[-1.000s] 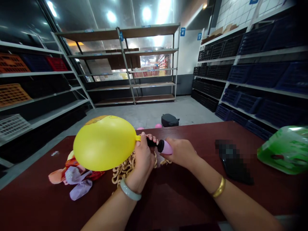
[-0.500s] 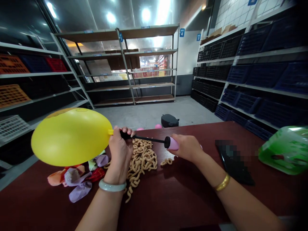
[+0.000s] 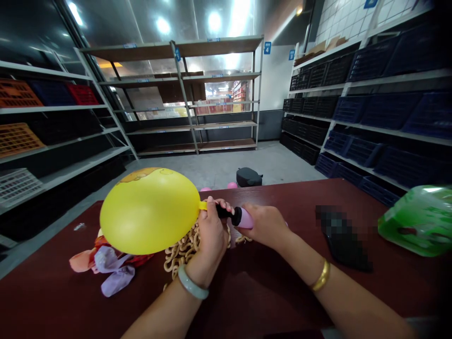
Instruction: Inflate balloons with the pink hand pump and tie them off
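A yellow inflated balloon [image 3: 150,212] with a printed pattern on top sits on the nozzle end of a pink and black balloon pump [image 3: 246,219]. My left hand [image 3: 213,228] is closed around the pump's black nozzle end, its thumb by the balloon's neck. My right hand [image 3: 266,225] wraps the pink pump body, and the two hands are close together with the black rod pushed in. Under the left hand and balloon lies a pile of tan, curled, ring-like pieces [image 3: 181,252], partly hidden. Several limp balloons [image 3: 115,268] in orange, red and lilac lie at the left.
A black phone-like object [image 3: 344,240], partly blurred out, rests on the dark red table [image 3: 268,292]. To its right stands a green jug [image 3: 416,219]. Beyond the table are a dark grey case [image 3: 249,177], pink balls [image 3: 232,185] and shelves with crates [image 3: 377,110].
My left hand has moved right toward my right hand, carrying the balloon along. The pump's rod, drawn out before, has slid into the pink body.
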A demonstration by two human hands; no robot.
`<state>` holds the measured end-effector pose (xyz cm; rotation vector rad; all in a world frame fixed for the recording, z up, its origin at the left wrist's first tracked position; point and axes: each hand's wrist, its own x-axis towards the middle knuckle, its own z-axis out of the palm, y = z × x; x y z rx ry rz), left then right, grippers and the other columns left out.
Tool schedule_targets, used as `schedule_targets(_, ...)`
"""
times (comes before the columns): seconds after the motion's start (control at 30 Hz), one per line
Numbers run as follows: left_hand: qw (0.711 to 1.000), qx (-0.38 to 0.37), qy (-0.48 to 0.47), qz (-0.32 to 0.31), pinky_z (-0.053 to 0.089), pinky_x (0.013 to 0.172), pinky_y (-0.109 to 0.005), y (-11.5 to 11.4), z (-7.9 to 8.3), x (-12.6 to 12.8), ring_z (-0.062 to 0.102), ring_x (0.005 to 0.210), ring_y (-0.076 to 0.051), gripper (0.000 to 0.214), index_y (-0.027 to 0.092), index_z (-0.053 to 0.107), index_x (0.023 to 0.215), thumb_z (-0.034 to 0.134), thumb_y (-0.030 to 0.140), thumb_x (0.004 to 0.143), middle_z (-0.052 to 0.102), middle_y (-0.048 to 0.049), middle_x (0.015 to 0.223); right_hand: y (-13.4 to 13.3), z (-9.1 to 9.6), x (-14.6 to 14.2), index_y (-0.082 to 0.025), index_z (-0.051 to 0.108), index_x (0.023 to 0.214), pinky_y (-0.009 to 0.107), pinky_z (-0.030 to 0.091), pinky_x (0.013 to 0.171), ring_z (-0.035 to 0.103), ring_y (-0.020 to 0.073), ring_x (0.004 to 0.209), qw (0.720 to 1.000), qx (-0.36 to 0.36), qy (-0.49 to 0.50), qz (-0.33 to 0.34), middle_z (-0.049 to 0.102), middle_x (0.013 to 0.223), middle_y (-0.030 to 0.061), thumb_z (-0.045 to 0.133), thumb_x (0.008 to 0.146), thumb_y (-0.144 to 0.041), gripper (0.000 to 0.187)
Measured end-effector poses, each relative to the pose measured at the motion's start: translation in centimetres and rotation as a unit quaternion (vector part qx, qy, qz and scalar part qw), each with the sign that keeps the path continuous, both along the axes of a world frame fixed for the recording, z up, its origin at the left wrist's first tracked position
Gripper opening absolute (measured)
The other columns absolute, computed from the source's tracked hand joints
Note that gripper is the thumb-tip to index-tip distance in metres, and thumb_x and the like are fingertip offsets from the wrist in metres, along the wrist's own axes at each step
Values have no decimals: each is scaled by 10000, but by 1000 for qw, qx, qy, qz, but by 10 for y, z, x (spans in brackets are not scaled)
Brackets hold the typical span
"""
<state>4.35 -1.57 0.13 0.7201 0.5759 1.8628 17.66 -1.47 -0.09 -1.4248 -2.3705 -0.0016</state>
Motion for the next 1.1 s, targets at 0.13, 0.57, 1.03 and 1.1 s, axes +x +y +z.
schedule_targets(0.13,1000,6,-3,2,417,509,-246,9,4,-14,484,539,-108,267,174,481,693,611,353,843,470,15,613,3,-3,-1,-239,543,982,286,351,618,669,247,839,1000,-18,8,5,706,934,42,560,818,-552,354)
schedule_targets(0.57,998,13,-43,53,374,477,-225,32,30,-88,474,512,-99,152,193,502,813,633,160,743,451,50,598,19,14,38,-289,606,965,275,333,591,665,236,799,995,-86,-42,15,710,878,0,630,732,-564,362)
schedule_targets(1.03,997,-71,-9,-27,530,724,-370,0,1,-3,683,826,-231,152,158,561,860,600,301,825,696,-119,884,1,3,7,-243,559,991,282,337,589,668,248,802,1000,-30,-7,2,713,900,35,593,776,-544,372)
schedule_targets(1.1,998,-68,2,-8,520,651,-325,0,1,-4,671,733,-200,168,158,551,825,606,317,827,691,-105,841,-1,3,4,-246,554,983,283,332,585,668,243,801,1000,-23,0,5,711,908,30,567,794,-561,368)
